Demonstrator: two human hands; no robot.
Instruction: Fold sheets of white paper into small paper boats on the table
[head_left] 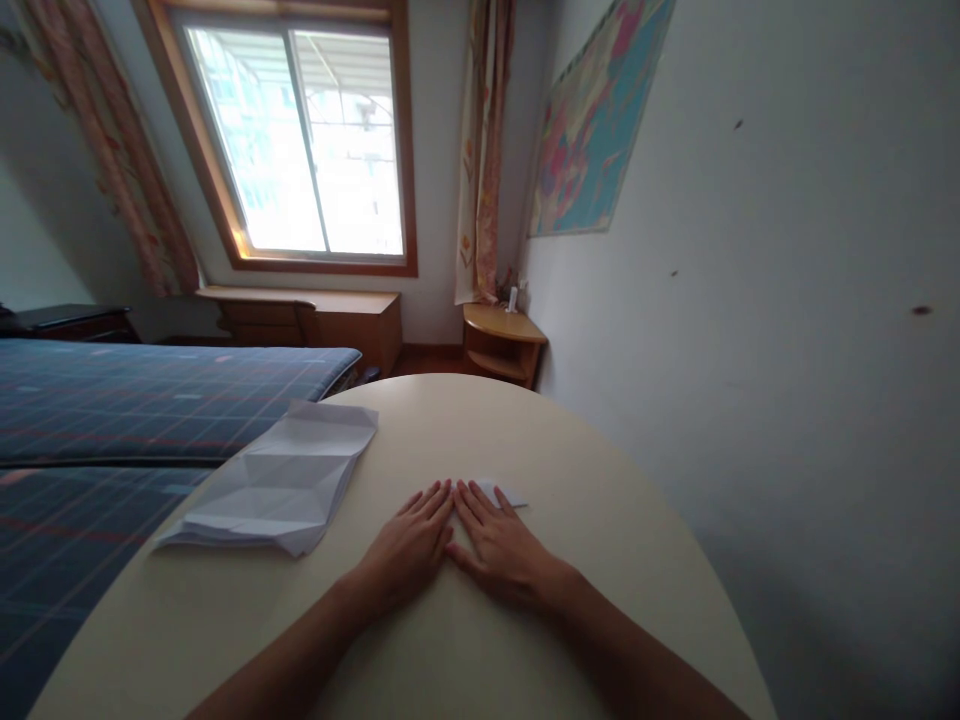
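Both hands, left (409,548), right (501,548), flat on small paper (504,492) (mostly covered).

The round tabletop (600,520) is a pale cream colour. The big creased sheet of paper (281,480) on it is white with soft grey folds. The small folded paper piece (504,492) is white too. The bed cover (112,400) is dark blue with red and light blue check lines. The hanging curtains (484,150) are pink and cream with flowers. The wall map (592,120) is pink, blue and yellow.
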